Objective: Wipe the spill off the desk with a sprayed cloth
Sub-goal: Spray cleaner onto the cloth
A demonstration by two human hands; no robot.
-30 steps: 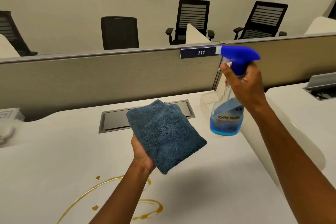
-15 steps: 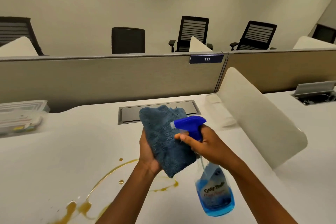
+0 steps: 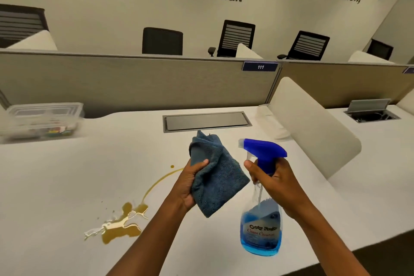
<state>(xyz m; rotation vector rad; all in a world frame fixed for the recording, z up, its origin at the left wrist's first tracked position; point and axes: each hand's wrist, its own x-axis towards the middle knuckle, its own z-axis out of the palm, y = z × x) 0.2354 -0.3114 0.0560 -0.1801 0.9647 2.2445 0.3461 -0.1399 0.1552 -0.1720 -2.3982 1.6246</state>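
My left hand (image 3: 189, 182) grips a folded blue cloth (image 3: 216, 175) above the white desk (image 3: 67, 175). My right hand (image 3: 274, 184) holds a clear spray bottle (image 3: 261, 231) with blue liquid by its neck, a finger on the trigger. Its blue nozzle (image 3: 262, 149) points left at the cloth, a short gap away. A brown spill (image 3: 122, 224) lies on the desk to the left of my left forearm, with a thin trail curving up towards the cloth.
A grey cable flap (image 3: 207, 121) is set into the desk behind the cloth. A clear plastic box (image 3: 42, 120) stands at the far left. A cream divider panel (image 3: 313, 123) rises on the right, a beige partition (image 3: 134, 83) behind. The desk's front edge runs near the bottle.
The spray bottle came down from the upper right to beside the cloth, then drew slightly right of it. The cloth tilted upright. The view shifted, showing more of the spill.
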